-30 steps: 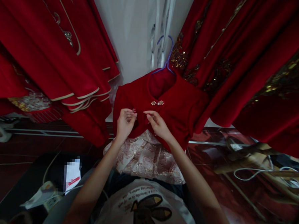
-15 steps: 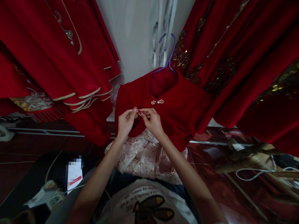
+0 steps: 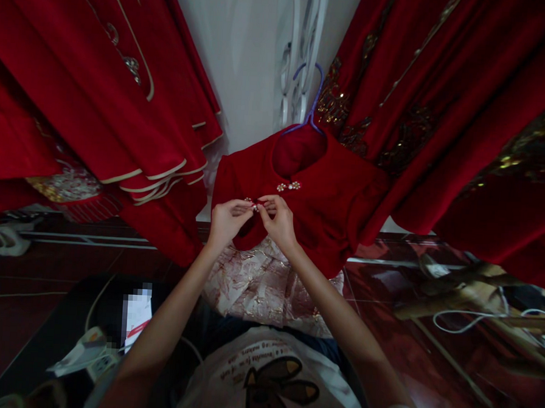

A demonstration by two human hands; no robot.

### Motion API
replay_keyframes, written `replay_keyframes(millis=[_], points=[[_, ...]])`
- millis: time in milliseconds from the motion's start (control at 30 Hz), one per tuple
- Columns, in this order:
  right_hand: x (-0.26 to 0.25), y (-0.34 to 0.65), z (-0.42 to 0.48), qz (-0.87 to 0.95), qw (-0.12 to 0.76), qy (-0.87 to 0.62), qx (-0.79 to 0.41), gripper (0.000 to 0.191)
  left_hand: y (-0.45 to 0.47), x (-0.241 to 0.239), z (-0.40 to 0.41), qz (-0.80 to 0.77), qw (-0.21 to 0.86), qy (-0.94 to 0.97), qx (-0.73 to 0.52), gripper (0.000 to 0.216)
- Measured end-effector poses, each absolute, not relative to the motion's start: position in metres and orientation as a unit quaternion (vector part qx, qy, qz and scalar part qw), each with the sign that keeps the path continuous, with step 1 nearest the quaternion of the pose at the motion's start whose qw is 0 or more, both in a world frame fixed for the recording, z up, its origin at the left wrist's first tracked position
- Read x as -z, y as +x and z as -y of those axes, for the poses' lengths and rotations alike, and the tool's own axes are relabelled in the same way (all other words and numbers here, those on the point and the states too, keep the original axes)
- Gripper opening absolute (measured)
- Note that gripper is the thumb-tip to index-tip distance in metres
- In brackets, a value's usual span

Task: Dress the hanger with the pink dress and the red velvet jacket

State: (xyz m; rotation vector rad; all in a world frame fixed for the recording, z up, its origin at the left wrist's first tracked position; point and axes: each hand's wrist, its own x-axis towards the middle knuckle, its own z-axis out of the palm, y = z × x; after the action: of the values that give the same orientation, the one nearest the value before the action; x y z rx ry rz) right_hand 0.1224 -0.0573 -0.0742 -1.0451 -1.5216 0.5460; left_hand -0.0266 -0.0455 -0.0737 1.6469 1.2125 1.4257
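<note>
A red jacket [image 3: 319, 222] on a purple hanger [image 3: 312, 112] spreads out before me over a pale pink, gold-patterned skirt [image 3: 268, 283]. Below its neckline sits a beaded clasp [image 3: 289, 186] with flower-shaped ends. Lower on the front opening, my left hand [image 3: 228, 221] pinches one side of a second beaded clasp [image 3: 255, 208]. My right hand [image 3: 277, 217] pinches the other side, fingertips nearly meeting the left ones. Whether the two halves are joined is hidden by the fingers.
Red garments [image 3: 105, 85] hang at the left, and more with gold sequins [image 3: 335, 101] hang at the right. A lit phone [image 3: 137, 315] and a power strip [image 3: 102, 362] lie on a dark surface at lower left. Wooden pieces [image 3: 459, 293] and a white cord [image 3: 465, 323] are at right.
My left hand has shifted slightly left and turned flatter, its fingers now pointing more to the right at the clasp. My right hand stays nearly in place, still pinching.
</note>
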Motion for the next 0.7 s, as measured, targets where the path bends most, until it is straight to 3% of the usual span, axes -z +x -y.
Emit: replay_keyframes(millis=[233, 400, 533, 700], points=[[0.072, 0.14, 0.065, 0.659, 0.538, -0.428, -0.305, 0.016, -0.041, 0.075, 0.048, -0.431, 0.292, 0.719, -0.46, 0.028], [0.077, 0.187, 0.095, 0.666, 0.471, -0.451, -0.363, 0.019, -0.067, 0.102, 0.062, -0.412, 0.327, 0.779, -0.342, 0.016], [0.083, 0.206, 0.109, 0.719, 0.364, -0.486, -0.338, 0.017, -0.067, 0.11, 0.075, -0.373, 0.375, 0.818, -0.225, 0.019], [0.097, 0.187, 0.112, 0.76, 0.266, -0.555, -0.21, 0.031, -0.03, 0.132, 0.091, -0.424, 0.315, 0.802, -0.277, 0.022]])
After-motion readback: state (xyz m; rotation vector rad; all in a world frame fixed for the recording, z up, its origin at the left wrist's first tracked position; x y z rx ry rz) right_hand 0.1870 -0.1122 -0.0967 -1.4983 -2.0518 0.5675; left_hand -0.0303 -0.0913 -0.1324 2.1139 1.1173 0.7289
